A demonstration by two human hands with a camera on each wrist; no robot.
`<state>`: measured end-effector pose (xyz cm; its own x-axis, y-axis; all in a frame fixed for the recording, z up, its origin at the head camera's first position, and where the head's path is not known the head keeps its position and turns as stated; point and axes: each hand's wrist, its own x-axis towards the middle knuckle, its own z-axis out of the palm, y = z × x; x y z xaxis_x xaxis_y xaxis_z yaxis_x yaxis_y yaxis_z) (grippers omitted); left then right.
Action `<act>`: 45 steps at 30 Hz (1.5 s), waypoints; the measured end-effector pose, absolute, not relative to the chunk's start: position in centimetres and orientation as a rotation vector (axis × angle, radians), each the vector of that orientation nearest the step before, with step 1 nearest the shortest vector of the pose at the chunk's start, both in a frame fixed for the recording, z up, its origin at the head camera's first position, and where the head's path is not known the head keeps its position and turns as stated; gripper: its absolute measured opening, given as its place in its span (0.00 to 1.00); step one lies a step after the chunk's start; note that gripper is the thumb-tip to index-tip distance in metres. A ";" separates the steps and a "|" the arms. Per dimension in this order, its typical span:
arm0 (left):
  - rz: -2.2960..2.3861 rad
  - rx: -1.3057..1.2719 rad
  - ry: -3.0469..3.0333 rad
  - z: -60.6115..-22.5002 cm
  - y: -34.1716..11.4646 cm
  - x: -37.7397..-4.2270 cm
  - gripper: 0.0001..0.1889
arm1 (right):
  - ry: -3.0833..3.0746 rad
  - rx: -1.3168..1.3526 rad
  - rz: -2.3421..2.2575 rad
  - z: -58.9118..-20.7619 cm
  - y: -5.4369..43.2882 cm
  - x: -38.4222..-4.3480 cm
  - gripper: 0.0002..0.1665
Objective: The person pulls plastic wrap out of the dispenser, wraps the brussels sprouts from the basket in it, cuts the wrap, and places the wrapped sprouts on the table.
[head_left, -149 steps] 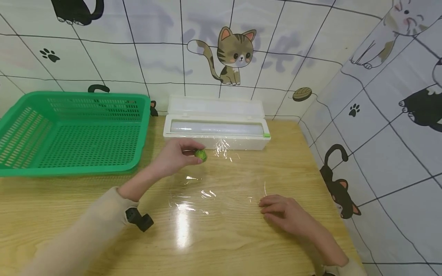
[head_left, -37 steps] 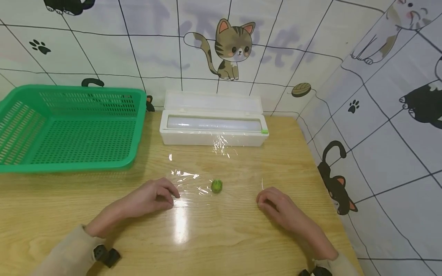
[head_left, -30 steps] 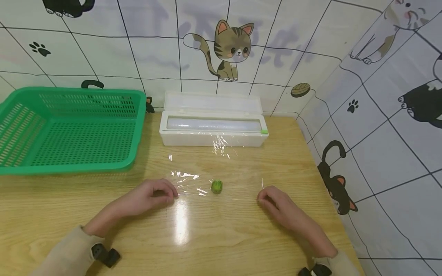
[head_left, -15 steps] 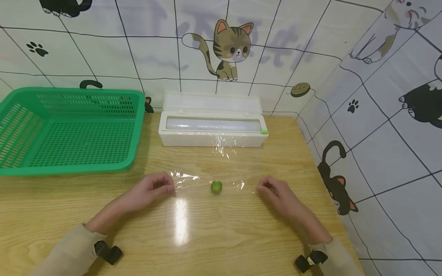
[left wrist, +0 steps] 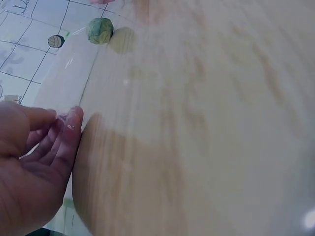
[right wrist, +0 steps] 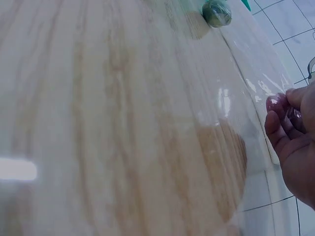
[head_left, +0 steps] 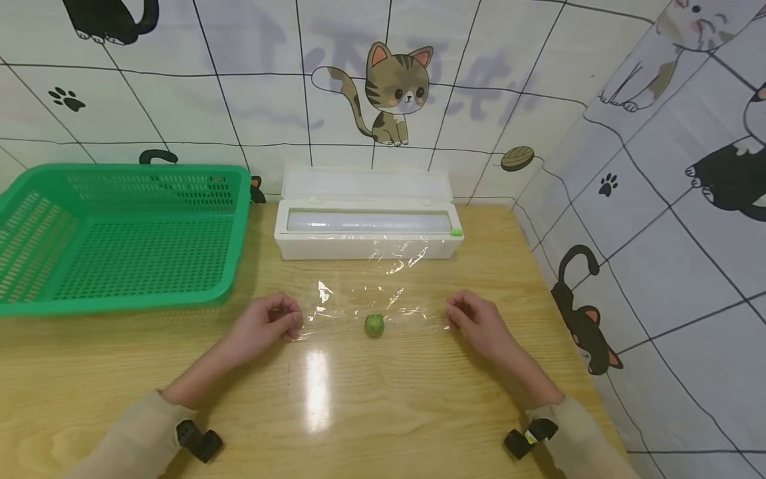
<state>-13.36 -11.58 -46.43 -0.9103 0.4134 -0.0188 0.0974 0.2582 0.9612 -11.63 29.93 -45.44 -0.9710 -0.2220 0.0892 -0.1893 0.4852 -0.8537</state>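
Clear cling film (head_left: 341, 313) runs from a white dispenser box (head_left: 368, 249) toward me, its near part raised between my hands. My left hand (head_left: 266, 324) pinches the film's left near corner between thumb and fingertips. At the right near corner my right hand (head_left: 479, 322) pinches it too; in the right wrist view the film bunches at the fingertips (right wrist: 276, 102). Between the hands lies a small green Brussels sprout (head_left: 374, 325), and the film overlaps it in the right wrist view. The left wrist view shows the same sprout (left wrist: 100, 31) beyond the left hand.
A green plastic basket (head_left: 230, 266) with slotted sides stands at the back left. The dispenser's lid (head_left: 366, 183) is raised against the cat-print wall covering (head_left: 251, 106), with the film roll (head_left: 368, 221) visible inside. The wooden table (head_left: 383, 412) ends at the right by another printed wall.
My left hand set the sprout down on the film earlier, then came back to the film's corner. Since then both hands have pinched the near edge and moved slightly away from me, lifting it.
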 end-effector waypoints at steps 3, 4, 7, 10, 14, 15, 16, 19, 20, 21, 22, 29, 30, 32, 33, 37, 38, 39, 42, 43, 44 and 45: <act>1.678 0.406 2.319 -46.4 -11.3 -13.5 0.04 | 2.707 -0.324 -1.562 -45.6 29.7 -12.0 0.03; 1.671 0.387 2.335 -46.4 -11.2 -13.5 0.03 | 2.723 -0.311 -1.558 -45.7 29.6 -12.1 0.03; 1.663 0.340 2.366 -46.1 -10.9 -13.6 0.02 | 2.789 -0.267 -1.482 -45.8 29.5 -12.3 0.04; 1.629 0.314 2.432 -45.8 -10.5 -13.5 0.02 | 2.848 -0.220 -1.369 -45.8 29.2 -12.4 0.05; 1.533 0.326 2.584 -45.5 -9.9 -13.1 0.02 | 2.901 -0.165 -1.242 -45.6 29.0 -12.4 0.04; 1.500 0.333 2.631 -45.4 -9.8 -13.0 0.02 | 2.913 -0.158 -1.215 -45.6 28.9 -12.4 0.04; 1.477 0.345 2.667 -45.4 -9.7 -13.0 0.02 | 2.926 -0.161 -1.188 -45.5 28.9 -12.4 0.05; 1.421 0.374 2.746 -45.5 -9.5 -13.0 0.03 | 2.957 -0.199 -1.134 -45.6 29.0 -12.4 0.05; 1.400 0.384 2.767 -45.5 -9.5 -13.0 0.03 | 2.965 -0.215 -1.118 -45.6 29.0 -12.4 0.05; 1.385 0.385 2.780 -45.6 -9.5 -13.0 0.04 | 2.971 -0.228 -1.103 -45.6 29.0 -12.4 0.05; 1.376 0.386 2.784 -45.6 -9.5 -13.0 0.04 | 2.973 -0.238 -1.092 -45.7 29.1 -12.4 0.05; 1.360 0.389 2.803 -45.8 -9.4 -13.2 0.04 | 2.983 -0.258 -1.038 -45.6 29.1 -12.4 0.06; 1.373 0.389 2.791 -45.8 -9.5 -13.2 0.04 | 2.987 -0.262 -1.038 -45.5 29.2 -12.4 0.05; 1.400 0.382 2.759 -45.9 -9.7 -13.2 0.03 | 2.997 -0.249 -1.049 -45.4 29.5 -12.3 0.04; 1.414 0.378 2.743 -45.9 -9.8 -13.1 0.03 | 3.003 -0.234 -1.063 -45.3 29.6 -12.2 0.04; 1.458 0.341 2.708 -45.6 -10.4 -12.9 0.04 | 3.039 -0.143 -1.103 -44.8 30.1 -11.9 0.08; 1.464 0.336 2.709 -45.4 -10.6 -12.8 0.05 | 3.048 -0.123 -1.117 -44.6 30.2 -11.8 0.09; 1.470 0.333 2.714 -45.2 -10.7 -12.7 0.05 | 3.053 -0.107 -1.130 -44.3 30.2 -11.7 0.09; 1.490 0.343 2.759 -44.8 -10.8 -12.4 0.07 | 3.091 -0.128 -1.125 -43.5 30.0 -11.3 0.10; 1.504 0.365 2.781 -44.7 -10.8 -12.4 0.08 | 3.110 -0.157 -1.107 -43.4 29.8 -11.1 0.10; 1.524 0.398 2.805 -44.6 -10.7 -12.3 0.09 | 3.131 -0.198 -1.091 -43.2 29.6 -11.0 0.09; 1.552 0.442 2.825 -44.5 -10.5 -12.3 0.09 | 3.156 -0.257 -1.067 -43.1 29.4 -10.9 0.09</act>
<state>-12.32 -10.52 -44.51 -0.9570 0.1821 0.2260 0.2884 0.5094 0.8108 -10.89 29.44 -43.15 -0.9684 -0.0804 0.2363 -0.2073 0.7864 -0.5818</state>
